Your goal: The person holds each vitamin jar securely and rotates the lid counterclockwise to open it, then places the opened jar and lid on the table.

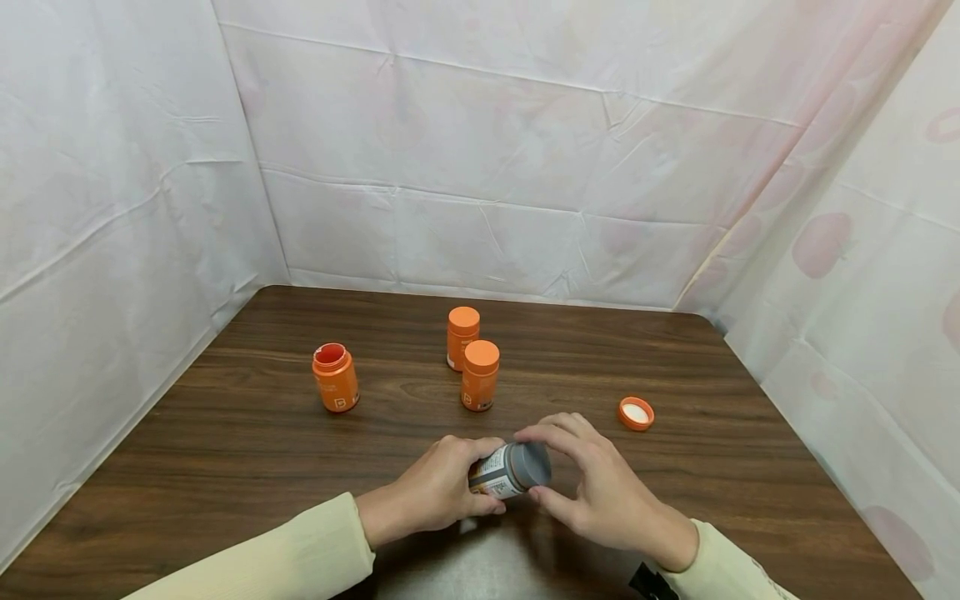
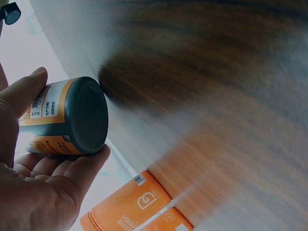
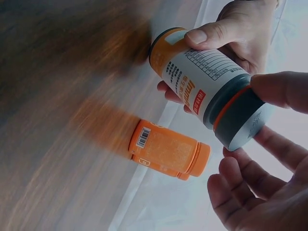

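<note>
My left hand (image 1: 442, 482) grips a dark grey supplement bottle (image 1: 491, 472) with a white and orange label, tilted on its side with its base facing the left wrist view. At its other end, the thumb and fingertips of my right hand (image 1: 603, 487) pinch the grey cap (image 1: 531, 465) from opposite sides. A thin orange band (image 3: 232, 103) shows between cap and bottle in the right wrist view. Nearest beyond the hands stands a capped orange bottle (image 1: 480, 377), with a second capped orange bottle (image 1: 462, 333) just behind it.
Toward the left of the wooden table (image 1: 262, 467) an orange bottle (image 1: 336, 382) stands upright without a cap. An orange cap (image 1: 636, 413) lies on the right with its white inside up. Pale curtains (image 1: 480, 167) enclose the table at the back and sides.
</note>
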`<state>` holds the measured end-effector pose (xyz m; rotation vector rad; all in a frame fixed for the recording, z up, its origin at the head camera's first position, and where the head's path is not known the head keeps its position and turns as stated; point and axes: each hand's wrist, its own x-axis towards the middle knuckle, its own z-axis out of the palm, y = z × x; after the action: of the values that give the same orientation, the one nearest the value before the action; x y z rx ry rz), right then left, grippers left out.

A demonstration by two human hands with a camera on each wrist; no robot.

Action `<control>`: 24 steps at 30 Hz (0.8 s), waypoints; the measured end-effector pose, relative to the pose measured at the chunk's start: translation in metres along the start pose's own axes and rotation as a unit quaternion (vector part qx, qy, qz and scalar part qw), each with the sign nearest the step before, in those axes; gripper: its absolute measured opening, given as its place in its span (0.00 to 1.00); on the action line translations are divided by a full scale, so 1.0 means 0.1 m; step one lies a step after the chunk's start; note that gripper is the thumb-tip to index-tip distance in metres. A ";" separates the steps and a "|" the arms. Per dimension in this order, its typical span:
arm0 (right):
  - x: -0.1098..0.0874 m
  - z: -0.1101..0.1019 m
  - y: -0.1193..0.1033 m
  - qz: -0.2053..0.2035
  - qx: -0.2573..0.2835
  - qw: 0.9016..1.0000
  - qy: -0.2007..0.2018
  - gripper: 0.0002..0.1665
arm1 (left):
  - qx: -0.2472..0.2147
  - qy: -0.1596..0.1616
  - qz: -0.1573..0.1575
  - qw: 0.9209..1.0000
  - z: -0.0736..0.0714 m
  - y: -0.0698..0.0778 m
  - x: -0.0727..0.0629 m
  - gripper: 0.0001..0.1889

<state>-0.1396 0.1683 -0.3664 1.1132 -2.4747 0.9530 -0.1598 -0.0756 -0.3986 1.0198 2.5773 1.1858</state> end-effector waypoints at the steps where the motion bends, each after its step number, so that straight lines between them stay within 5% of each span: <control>1: 0.00 0.00 0.01 -0.006 0.001 1.000 -0.001 0.39 | -0.001 0.000 0.000 1.000 0.00 0.00 0.00 0.25; 14: 0.01 0.00 0.02 -0.048 0.004 0.999 0.002 0.44 | 0.006 -0.001 -0.001 1.000 0.00 -0.01 0.00 0.25; 24: 0.01 0.03 0.00 0.023 -0.006 1.000 0.021 0.34 | 0.009 0.007 0.003 1.000 0.00 -0.01 0.01 0.24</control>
<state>-0.1396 0.1660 -0.3681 1.0275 -2.4793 0.9621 -0.1603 -0.0753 -0.3991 1.0275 2.6021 1.1783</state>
